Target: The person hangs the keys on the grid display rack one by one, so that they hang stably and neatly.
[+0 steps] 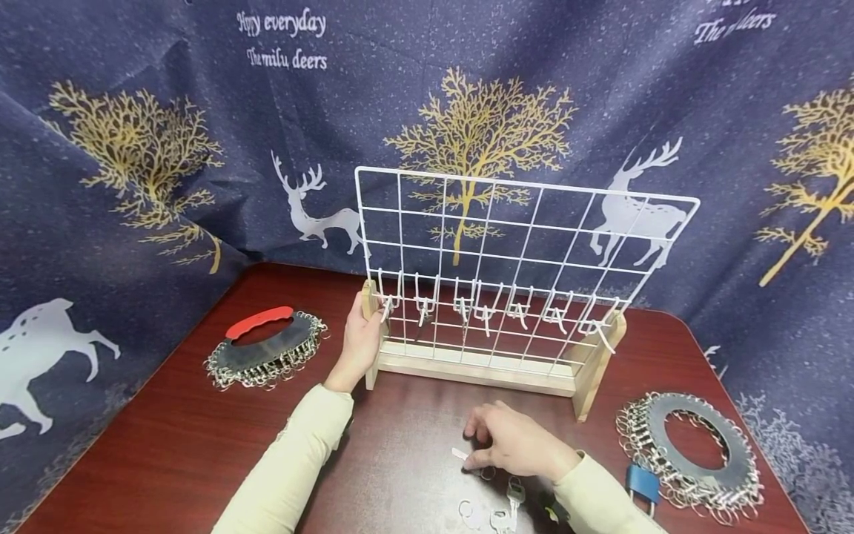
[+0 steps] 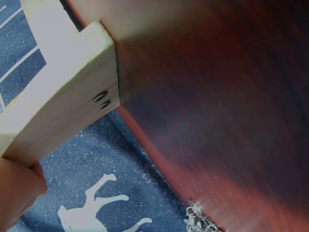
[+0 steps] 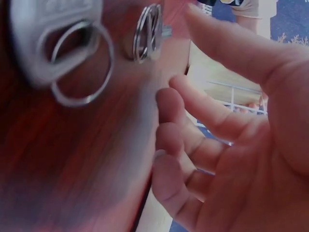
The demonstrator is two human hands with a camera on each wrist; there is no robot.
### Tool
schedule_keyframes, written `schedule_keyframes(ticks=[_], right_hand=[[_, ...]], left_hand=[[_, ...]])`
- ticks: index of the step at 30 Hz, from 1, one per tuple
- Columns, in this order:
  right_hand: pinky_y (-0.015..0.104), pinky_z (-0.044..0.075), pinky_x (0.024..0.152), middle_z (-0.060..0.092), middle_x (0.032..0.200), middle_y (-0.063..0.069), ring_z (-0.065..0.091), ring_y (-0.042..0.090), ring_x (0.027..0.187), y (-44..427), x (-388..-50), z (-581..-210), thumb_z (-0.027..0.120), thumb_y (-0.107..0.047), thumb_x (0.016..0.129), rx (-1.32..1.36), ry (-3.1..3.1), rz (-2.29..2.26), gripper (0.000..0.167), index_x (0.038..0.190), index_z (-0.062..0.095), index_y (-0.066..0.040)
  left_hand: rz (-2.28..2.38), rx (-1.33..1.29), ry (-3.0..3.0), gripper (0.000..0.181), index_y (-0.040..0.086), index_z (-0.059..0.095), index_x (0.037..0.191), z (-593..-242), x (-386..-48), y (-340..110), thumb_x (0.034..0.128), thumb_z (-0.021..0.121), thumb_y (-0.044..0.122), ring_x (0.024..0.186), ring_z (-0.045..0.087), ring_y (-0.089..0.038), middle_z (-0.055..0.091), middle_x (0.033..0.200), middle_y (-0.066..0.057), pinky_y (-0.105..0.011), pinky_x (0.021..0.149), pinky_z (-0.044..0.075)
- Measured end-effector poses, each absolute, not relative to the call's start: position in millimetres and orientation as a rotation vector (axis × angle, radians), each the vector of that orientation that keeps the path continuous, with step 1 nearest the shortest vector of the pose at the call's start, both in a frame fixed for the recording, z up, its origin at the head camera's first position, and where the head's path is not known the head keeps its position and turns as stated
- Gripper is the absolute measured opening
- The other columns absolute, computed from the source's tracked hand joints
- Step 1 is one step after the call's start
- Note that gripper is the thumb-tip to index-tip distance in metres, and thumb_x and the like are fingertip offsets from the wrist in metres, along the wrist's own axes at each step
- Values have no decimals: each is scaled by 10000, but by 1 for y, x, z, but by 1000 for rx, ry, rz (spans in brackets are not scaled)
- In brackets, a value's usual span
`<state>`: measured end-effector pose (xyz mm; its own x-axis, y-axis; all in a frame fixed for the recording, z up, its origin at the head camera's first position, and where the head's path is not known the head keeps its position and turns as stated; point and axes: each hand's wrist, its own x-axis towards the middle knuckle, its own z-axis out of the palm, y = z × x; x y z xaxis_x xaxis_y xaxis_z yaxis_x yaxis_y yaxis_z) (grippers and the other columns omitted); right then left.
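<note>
Has left arm (image 1: 293, 452) stretched from the near side toward the far side, gripping with left hand (image 1: 361, 340). Has right arm (image 1: 600, 493) angled in from the near right; holds right hand (image 1: 517, 443) low and nearer, pointing left, back upward, with fingers (image 3: 171, 137) loosely bent and thumb (image 3: 227, 48) apart.

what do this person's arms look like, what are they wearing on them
The left sleeve and right sleeve match: long, pale cream, smooth and slightly puffy, ending around the wrists, with no print visible. No glove shows on the left grip or right grip, and no finger ring is visible.
</note>
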<state>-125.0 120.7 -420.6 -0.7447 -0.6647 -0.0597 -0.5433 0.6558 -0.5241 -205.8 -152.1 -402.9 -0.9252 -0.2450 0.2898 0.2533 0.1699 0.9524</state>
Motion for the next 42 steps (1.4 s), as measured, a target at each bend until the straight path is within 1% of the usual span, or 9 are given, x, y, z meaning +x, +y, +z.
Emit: schedule_keyframes(ticks=[7,11,15,18,22,28,31,37,42], right_hand=[[285,432,671,493,774,-129,447,32,757,129,-119,-416,847,-415,654,-1024,2675,-583,402,915,613,-217],[285,421,626,488,748,-138,449,20,710,131,-118,-415,830,-444,660,-1017,2679,-522,360,865,624,-233],[279,414,609,479,711,-145,447,19,678,133,-117,-413,818,-475,660,-1032,2674,-471,352,841,632,-236],[276,417,614,467,681,-166,448,14,672,134,-116,-412,821,-462,661,-1048,2658,-446,350,850,630,-237],[279,431,619,472,672,-188,462,0,670,134,-115,-412,822,-386,694,-1057,2642,-441,289,839,620,-240],[288,448,632,506,693,-172,483,5,679,134,-115,-412,803,-272,738,-1065,2635,-442,188,825,643,-224],[289,451,636,506,701,-167,484,14,700,134,-114,-412,789,-227,742,-1085,2643,-416,167,840,655,-207],[302,464,665,543,758,-136,520,79,773,130,-109,-411,782,-222,719,-1179,2718,-294,162,817,659,-181],[293,433,638,507,725,-111,471,105,728,124,-103,-410,806,-221,682,-1252,2770,-201,219,749,606,-159]], left_hand=[[-1779,0,-2099,164,-43,502,1088,-382,-189,-147,929,464,-46,885,578,-299,600,1035,-239,-376,762,487],[-1762,22,-2112,163,-35,506,1090,-381,-187,-146,932,470,-31,919,585,-384,603,1032,-243,-348,754,480],[-1746,32,-2120,160,-31,509,1087,-381,-186,-146,931,475,-27,914,589,-391,604,1019,-240,-282,724,459],[-1751,23,-2117,167,-43,506,1092,-382,-187,-146,929,473,-30,909,588,-378,602,1024,-241,-312,733,469],[-1764,9,-2112,187,-48,500,1111,-384,-189,-147,931,468,-13,933,585,-343,600,1061,-241,-413,787,490],[-1757,12,-2121,213,-75,493,1130,-382,-188,-146,931,465,-3,932,583,-359,600,1055,-243,-378,780,478],[-1762,20,-2127,207,-74,491,1126,-382,-188,-146,932,462,-7,940,582,-393,594,1048,-251,-403,791,485],[-1770,25,-2121,182,-52,486,1108,-399,-203,-150,934,464,-8,969,579,-396,586,1063,-255,-462,825,483],[-1786,12,-2097,205,-47,490,1137,-416,-215,-156,937,471,-4,953,581,-370,587,1062,-232,-478,818,488]])
